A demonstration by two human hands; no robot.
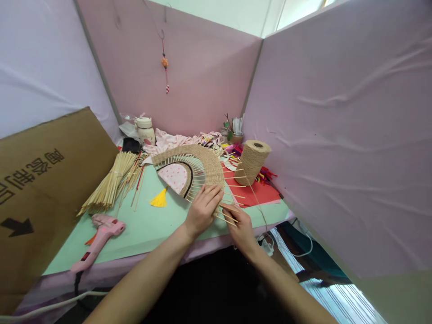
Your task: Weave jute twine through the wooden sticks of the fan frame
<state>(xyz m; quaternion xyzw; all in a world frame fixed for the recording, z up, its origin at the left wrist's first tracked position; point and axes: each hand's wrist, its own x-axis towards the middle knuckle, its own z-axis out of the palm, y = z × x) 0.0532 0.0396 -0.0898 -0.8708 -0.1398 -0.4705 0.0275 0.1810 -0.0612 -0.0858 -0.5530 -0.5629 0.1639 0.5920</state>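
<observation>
Holds a fan-shaped piece of pale sticks, tan twine and cloth [191,173] over the front of the mint-green tabletop [145,229]. Lays the left hand [204,209] across its near end, fingers side by side and clamped on the weave, thumb out of sight. Closes the right hand [240,225] around the nearest slender bare stick tips [238,186], fingers curled together; cannot tell of any twine pinched there.

Looks well advanced. Shows, already in place, a half-disc of white cloth with pink dots [173,175], edged in tan and black, and a broad, tightly packed woven twine band [212,166] arching around it. Leaves an open ring of spaced sticks between the two. Seems to lack weaving only past the outer rim, judging by tips bare and unevenly long on the right.

Feels coarse and fibrous in the band, to judge by the ridged surface; smooth and stiff in the sticks. Matches in colour the upright, hollow-cored spool of tan twine [251,164] on a flat red sheet [249,198], with a loose thin strand [259,204] trailing down to the tabletop's edge. Includes, just beside the half-disc, a silky yellow tassel [159,198]; cannot tell if attached.
</observation>
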